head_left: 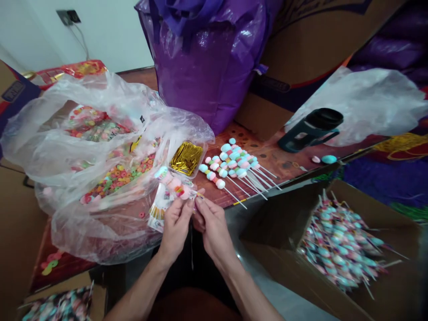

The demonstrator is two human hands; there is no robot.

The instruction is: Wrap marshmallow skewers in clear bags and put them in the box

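Note:
My left hand (175,225) and my right hand (211,223) are closed together at the table's near edge, pinching the base of a wrapped marshmallow skewer (174,183) that points up and left. A gold strip shows at the pinch point. Just beyond my hands lies a row of unwrapped marshmallow skewers (230,166) in pink, white and blue. A clear tub of gold twist ties (186,158) sits to their left.
A big clear plastic bag (83,178) with colourful ring candies covers the table's left. A cardboard box (397,276) at lower right holds many wrapped skewers. A purple bag (207,62) stands behind; a dark tape dispenser (310,129) and loose marshmallows lie at right.

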